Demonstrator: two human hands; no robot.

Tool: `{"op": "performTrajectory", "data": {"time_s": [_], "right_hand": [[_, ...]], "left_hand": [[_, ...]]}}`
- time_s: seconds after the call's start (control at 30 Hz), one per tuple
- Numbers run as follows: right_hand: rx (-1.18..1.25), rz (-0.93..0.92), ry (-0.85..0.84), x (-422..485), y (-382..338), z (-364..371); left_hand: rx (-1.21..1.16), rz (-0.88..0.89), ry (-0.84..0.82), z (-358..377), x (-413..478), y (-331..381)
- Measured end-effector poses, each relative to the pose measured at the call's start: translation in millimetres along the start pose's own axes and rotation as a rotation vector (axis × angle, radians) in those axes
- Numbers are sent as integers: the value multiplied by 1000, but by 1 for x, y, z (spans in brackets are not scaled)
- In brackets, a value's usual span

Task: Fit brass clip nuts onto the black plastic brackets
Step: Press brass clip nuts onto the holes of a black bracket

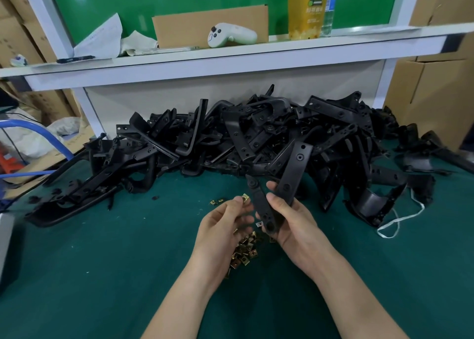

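The left hand [225, 219] pinches a tiny, likely slippery brass clip nut [245, 198]; the right hand [291, 219] grips the seemingly stiff, light bracket [295, 169] midway.

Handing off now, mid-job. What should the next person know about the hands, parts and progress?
Left hand pinches one brass clip nut at its fingertips; right hand holds a black bracket off the mat. The nut is beside the bracket, not yet on it. Loose nuts lie heaped on the green mat under that hand; bracket pile behind. Finished brackets cannot be told apart. Left: clip this nut on, then work through the pile.
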State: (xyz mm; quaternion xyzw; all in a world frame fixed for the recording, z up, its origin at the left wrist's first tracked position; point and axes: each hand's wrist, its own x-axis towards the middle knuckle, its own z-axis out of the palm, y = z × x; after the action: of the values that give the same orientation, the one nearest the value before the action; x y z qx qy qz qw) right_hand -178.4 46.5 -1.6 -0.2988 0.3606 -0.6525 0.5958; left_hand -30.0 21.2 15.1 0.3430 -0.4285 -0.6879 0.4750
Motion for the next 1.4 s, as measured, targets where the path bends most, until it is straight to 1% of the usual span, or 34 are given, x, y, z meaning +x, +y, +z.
{"op": "performTrajectory", "data": {"time_s": [0.13, 0.47, 0.73, 0.83, 0.97, 1.13, 1.23, 1.4], "right_hand": [[-8, 3, -8, 0, 1, -1], [-19, 13, -19, 2, 2, -3], [-35, 69, -28, 0, 0, -2], [-50, 105, -31, 0, -2, -3], [-56, 108, -22, 0, -1, -3], [-84, 98, -18, 0, 1, 0], [-108, 58, 5, 1, 2, 1], [-198, -31, 35, -1, 3, 3]], "left_hand": [[78, 50, -29, 1, -1, -1], [86, 68, -50, -2, 1, -3], [338, 160, -78, -10, 2, -3], [390, 175, -72, -13, 2, -1], [405, 168, -54, -13, 1, -2], [418, 166, 16, -7, 0, -7], [390, 146, 61, -1, -1, -12], [463, 196, 129, 1, -4, -13]]}}
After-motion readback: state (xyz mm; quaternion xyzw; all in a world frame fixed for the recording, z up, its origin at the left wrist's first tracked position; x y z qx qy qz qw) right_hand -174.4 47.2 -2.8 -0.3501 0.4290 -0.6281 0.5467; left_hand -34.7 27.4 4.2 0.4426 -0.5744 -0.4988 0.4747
